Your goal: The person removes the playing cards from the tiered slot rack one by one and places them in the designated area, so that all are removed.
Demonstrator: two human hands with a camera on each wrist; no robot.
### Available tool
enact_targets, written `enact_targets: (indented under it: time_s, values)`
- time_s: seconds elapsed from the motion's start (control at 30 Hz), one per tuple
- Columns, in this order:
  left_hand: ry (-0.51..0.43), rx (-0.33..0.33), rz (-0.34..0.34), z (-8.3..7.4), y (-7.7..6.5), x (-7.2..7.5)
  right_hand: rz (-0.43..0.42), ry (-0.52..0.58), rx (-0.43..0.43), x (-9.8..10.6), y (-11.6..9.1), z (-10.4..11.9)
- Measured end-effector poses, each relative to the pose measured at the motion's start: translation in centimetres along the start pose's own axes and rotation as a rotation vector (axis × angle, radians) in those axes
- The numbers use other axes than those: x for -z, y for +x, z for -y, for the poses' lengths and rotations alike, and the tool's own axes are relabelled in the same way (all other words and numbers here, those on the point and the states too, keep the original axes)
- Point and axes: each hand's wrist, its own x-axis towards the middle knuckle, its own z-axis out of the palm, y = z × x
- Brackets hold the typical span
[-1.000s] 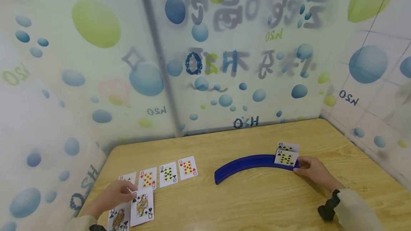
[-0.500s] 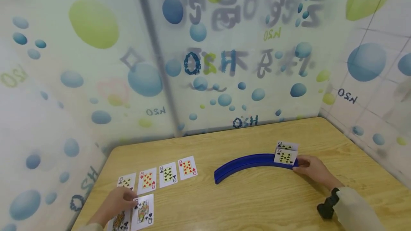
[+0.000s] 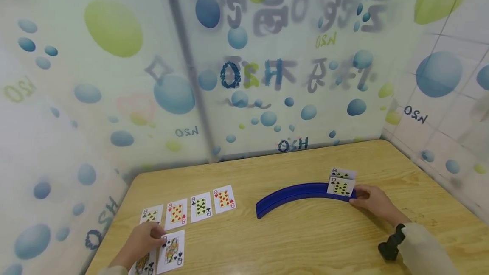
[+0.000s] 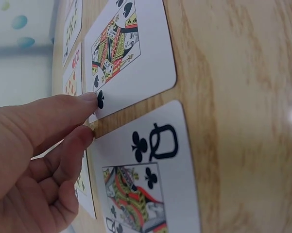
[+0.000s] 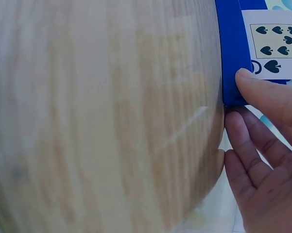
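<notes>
My left hand (image 3: 143, 241) is at the upper left corner of the queen of spades (image 3: 175, 249), which lies face up on the table. In the left wrist view, the thumb sits on that corner with the forefinger tip close under it. Partly beneath the hand is the queen of clubs (image 4: 131, 189), just beside the other queen. On the right, my right hand (image 3: 376, 203) grips the end of a curved blue card holder (image 3: 294, 191), thumb in front and fingers lower down. A nine of spades (image 3: 341, 187) stands in the holder, partly hiding an eight of spades (image 3: 342, 173).
Behind the queens runs a row of face-up cards: eight of clubs (image 3: 151, 214), eight of hearts (image 3: 176, 214), nine of clubs (image 3: 200, 206) and nine of hearts (image 3: 224, 199). The wooden table (image 3: 244, 245) meets a bubble-patterned wall (image 3: 290, 124) at the back.
My left hand has brought the queen of spades down, so it no longer overlaps the eight of hearts and lies beside the queen of clubs. The right hand stays on the holder.
</notes>
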Motion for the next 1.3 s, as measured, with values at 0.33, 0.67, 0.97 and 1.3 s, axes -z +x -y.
enact_targets:
  time_s: [0.33, 0.67, 0.97, 1.3]
  values:
    - [-0.003, -0.022, 0.016, -0.4, -0.1, 0.2, 0.011, -0.001, -0.015, 0.1, 0.3, -0.3]
    - [-0.045, -0.188, 0.0, -5.4, -0.8, 1.3, 0.011, -0.007, -0.007, 0.3, 0.4, -0.1]
    - [-0.103, -0.46, 0.063, -11.5, -0.4, 0.4, 0.027, -0.016, 0.002, 0.3, 0.4, -0.6]
    - [-0.128, -0.65, 0.104, -18.8, 0.9, -1.6, 0.028, -0.01, -0.01, 0.2, 0.5, -0.7]
